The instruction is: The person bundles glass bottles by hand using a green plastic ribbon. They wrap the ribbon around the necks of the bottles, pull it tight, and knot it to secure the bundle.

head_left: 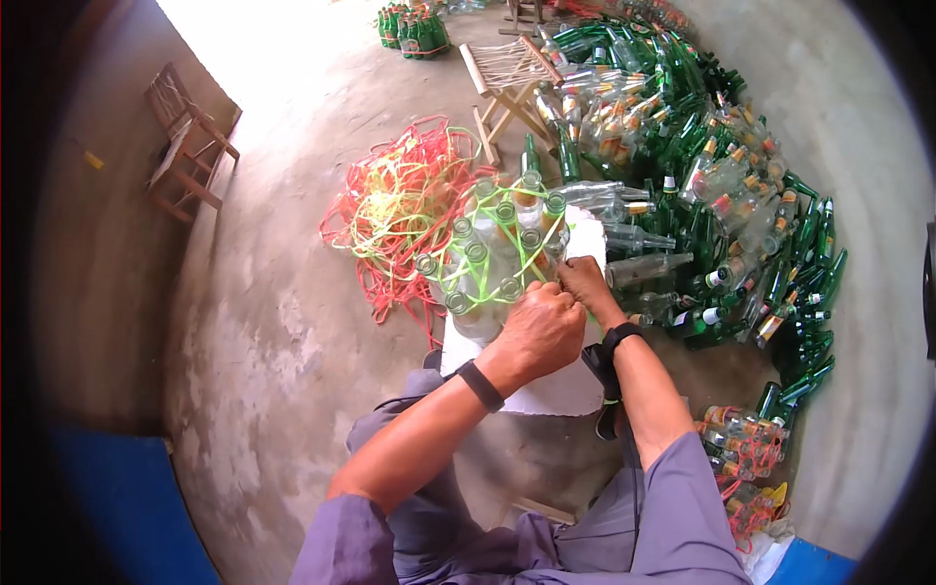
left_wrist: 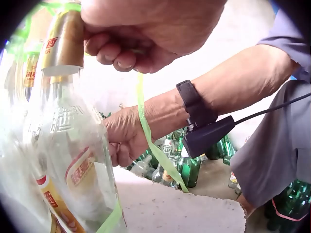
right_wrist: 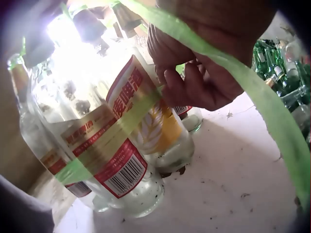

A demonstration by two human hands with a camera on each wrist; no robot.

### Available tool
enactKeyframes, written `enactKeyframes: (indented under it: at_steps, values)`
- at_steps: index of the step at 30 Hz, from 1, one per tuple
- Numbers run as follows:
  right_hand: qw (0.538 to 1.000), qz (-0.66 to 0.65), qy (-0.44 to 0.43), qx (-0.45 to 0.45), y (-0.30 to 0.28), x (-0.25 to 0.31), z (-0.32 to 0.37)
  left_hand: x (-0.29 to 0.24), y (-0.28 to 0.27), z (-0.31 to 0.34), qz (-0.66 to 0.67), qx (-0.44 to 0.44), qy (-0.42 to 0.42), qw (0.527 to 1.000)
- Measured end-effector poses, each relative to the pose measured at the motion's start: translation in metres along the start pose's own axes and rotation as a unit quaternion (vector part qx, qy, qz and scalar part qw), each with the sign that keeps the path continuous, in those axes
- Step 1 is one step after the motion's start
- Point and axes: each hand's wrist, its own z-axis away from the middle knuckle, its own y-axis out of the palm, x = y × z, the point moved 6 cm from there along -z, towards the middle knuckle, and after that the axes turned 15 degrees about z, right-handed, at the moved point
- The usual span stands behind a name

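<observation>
A cluster of clear glass bottles (head_left: 475, 255) stands upright, with green plastic strap (head_left: 531, 261) laced around the necks. My left hand (head_left: 542, 330) is at the near right of the cluster, fingers curled on the strap; in the left wrist view a loose length of green strap (left_wrist: 142, 104) hangs below that fist. Lower on the bottles' side, my right hand (right_wrist: 209, 68) pinches the strap band (right_wrist: 138, 111) that runs around the labelled bottles (right_wrist: 114, 160). Its fingertips are partly hidden. Another strip of strap (right_wrist: 252, 92) crosses in front of the right hand.
The bottles stand on a white board (head_left: 546, 395). Beyond them lies a tangled heap of red and yellow strap (head_left: 405, 205). A large pile of loose bottles (head_left: 673, 166) fills the right side. A wooden folding stool (head_left: 512, 73) and chair (head_left: 185, 146) stand farther off.
</observation>
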Motion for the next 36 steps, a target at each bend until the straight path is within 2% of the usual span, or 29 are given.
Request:
enactKeyframes:
  at_steps: [1, 2, 5, 7, 8, 11, 13, 18, 20, 24, 26, 29, 30, 32, 33, 35, 36]
  values:
    - [0.994, 0.073, -0.053, -0.062, -0.004, 0.008, 0.002, 0.000, 0.000, 0.002, -0.008, 0.012, 0.006, 1.000]
    - [0.994, 0.072, -0.054, -0.063, -0.004, 0.008, 0.003, 0.000, -0.002, 0.003, -0.010, 0.012, 0.006, 1.000]
    - [0.998, 0.056, -0.002, -0.013, -0.001, 0.006, 0.020, 0.000, -0.005, 0.008, 0.012, 0.006, 0.016, 1.000]
    - [0.996, 0.057, -0.004, -0.073, 0.000, 0.000, 0.037, 0.000, -0.004, 0.015, 0.018, 0.039, 0.024, 0.999]
    - [0.996, 0.059, -0.004, -0.073, 0.004, -0.003, 0.046, 0.000, -0.005, 0.017, 0.019, 0.038, 0.025, 0.999]
    - [0.990, -0.037, 0.042, -0.130, 0.011, -0.007, 0.078, 0.003, -0.004, 0.026, 0.018, 0.064, 0.039, 0.997]
    - [0.987, -0.054, 0.055, -0.143, 0.008, 0.009, 0.098, 0.003, -0.013, 0.032, 0.071, 0.025, 0.062, 0.995]
    - [0.971, -0.138, 0.117, -0.159, 0.024, 0.003, 0.133, 0.002, -0.019, 0.048, 0.088, 0.062, 0.075, 0.991]
    - [0.948, -0.223, 0.137, -0.180, 0.027, 0.008, 0.148, 0.002, -0.020, 0.053, 0.095, 0.069, 0.081, 0.990]
    - [0.919, -0.293, 0.183, -0.191, 0.034, 0.022, 0.164, 0.006, -0.025, 0.059, 0.129, 0.081, 0.085, 0.985]
    - [0.880, -0.386, 0.203, -0.189, 0.043, 0.021, 0.168, 0.006, -0.025, 0.060, 0.138, 0.087, 0.082, 0.983]
    - [0.871, -0.401, 0.201, -0.201, 0.052, 0.014, 0.164, 0.007, -0.026, 0.060, 0.138, 0.081, 0.077, 0.984]
    - [0.872, -0.399, 0.200, -0.201, 0.050, 0.012, 0.165, 0.007, -0.028, 0.060, 0.144, 0.077, 0.064, 0.984]
    - [0.922, -0.330, 0.148, -0.135, 0.041, 0.015, 0.160, 0.004, -0.029, 0.059, 0.149, 0.071, 0.053, 0.985]
    - [0.923, -0.329, 0.146, -0.136, 0.032, 0.015, 0.159, 0.004, -0.029, 0.058, 0.173, 0.061, 0.042, 0.982]
    - [0.921, -0.334, 0.200, -0.034, 0.029, 0.012, 0.158, 0.003, -0.027, 0.060, 0.199, 0.049, 0.030, 0.978]
    - [0.921, -0.332, 0.200, -0.036, 0.027, 0.005, 0.155, 0.001, -0.027, 0.059, 0.208, 0.039, 0.025, 0.977]
